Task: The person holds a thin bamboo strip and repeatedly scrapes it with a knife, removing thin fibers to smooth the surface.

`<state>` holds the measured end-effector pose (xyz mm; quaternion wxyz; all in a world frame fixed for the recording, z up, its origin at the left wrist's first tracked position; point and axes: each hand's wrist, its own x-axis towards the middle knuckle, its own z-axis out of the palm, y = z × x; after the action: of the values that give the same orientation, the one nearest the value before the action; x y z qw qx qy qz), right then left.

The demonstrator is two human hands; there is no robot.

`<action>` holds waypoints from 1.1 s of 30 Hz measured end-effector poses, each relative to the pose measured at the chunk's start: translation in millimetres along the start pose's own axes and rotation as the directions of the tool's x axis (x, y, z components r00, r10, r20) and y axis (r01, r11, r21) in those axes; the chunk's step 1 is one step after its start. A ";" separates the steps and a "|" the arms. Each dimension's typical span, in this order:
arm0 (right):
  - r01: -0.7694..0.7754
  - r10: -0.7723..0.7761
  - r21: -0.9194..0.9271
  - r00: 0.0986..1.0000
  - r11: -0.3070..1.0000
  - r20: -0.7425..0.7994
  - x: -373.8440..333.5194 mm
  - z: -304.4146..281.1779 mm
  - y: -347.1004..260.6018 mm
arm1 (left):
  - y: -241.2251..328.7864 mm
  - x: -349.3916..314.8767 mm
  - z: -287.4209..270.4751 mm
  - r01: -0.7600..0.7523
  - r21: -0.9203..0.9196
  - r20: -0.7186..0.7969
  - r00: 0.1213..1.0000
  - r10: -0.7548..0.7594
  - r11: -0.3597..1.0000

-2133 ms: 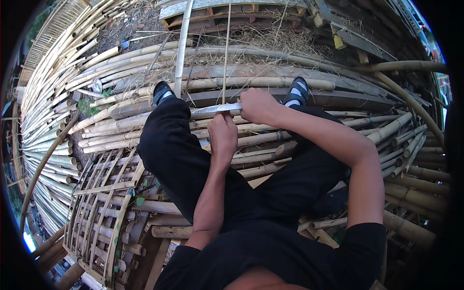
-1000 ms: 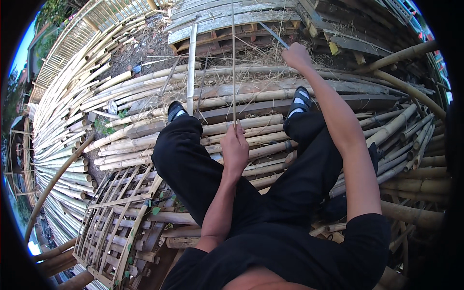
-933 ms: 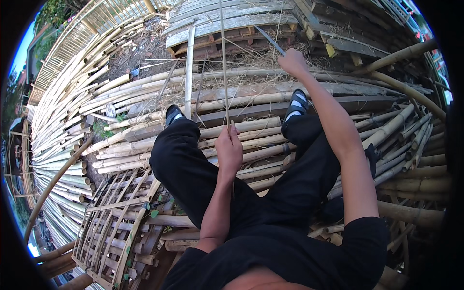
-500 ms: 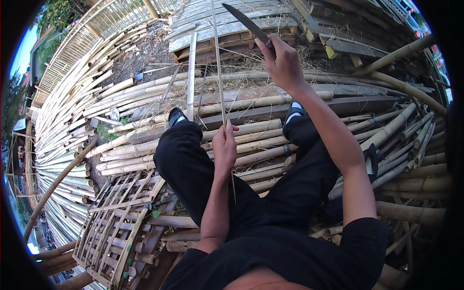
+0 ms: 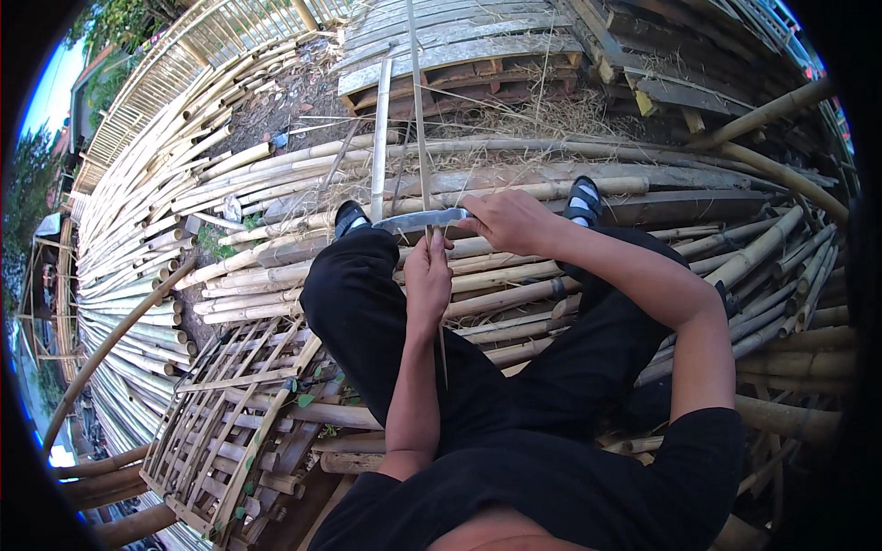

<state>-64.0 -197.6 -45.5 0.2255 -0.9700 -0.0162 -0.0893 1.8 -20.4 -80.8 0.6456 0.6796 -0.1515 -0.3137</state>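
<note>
Between my knees, my left hand [image 5: 428, 275] is closed around a long thin bamboo strip [image 5: 420, 119]. The strip runs away from me toward the wooden pallet, and its short near end hangs below my hand. My right hand [image 5: 511, 222] grips a knife by its handle, which is mostly hidden in my fingers. The knife's broad blade [image 5: 413, 222] points left and lies across the strip, just beyond my left fingertips. A wider pale bamboo slat [image 5: 381, 138] stands left of the strip, near my left foot.
Bamboo poles [image 5: 514, 298] lie crosswise under my legs, and many more are stacked at the left. A slatted wooden pallet [image 5: 459, 50] is ahead. A woven bamboo lattice [image 5: 230, 422] sits at lower left. Stacked planks [image 5: 680, 55] and leaning poles are at right.
My right hand has come down and left from its raised position, bringing the knife from pointing up and away to lying across the strip. My left hand keeps its hold. The view has shifted slightly.
</note>
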 end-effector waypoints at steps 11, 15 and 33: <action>0.067 -0.067 0.006 0.994 0.998 0.091 -1.9 4.7 12.3 | 16.1 -10.5 5.7 -0.132 0.444 -0.132 0.969 0.211 0.886; 0.075 -0.072 -0.061 0.996 0.995 0.046 4.5 3.0 29.2 | 16.8 -13.1 9.6 -0.110 0.490 -0.117 0.975 0.191 0.865; -0.090 0.092 -0.043 0.994 0.995 0.058 16.6 -19.3 69.2 | 10.6 -20.1 9.0 -0.144 0.519 -0.019 0.983 0.180 0.843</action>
<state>-45.9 -268.3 -55.5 0.2093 -0.9763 0.0230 -0.0500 -16.9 -16.5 -65.6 0.4691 0.8223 -0.2651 -0.1830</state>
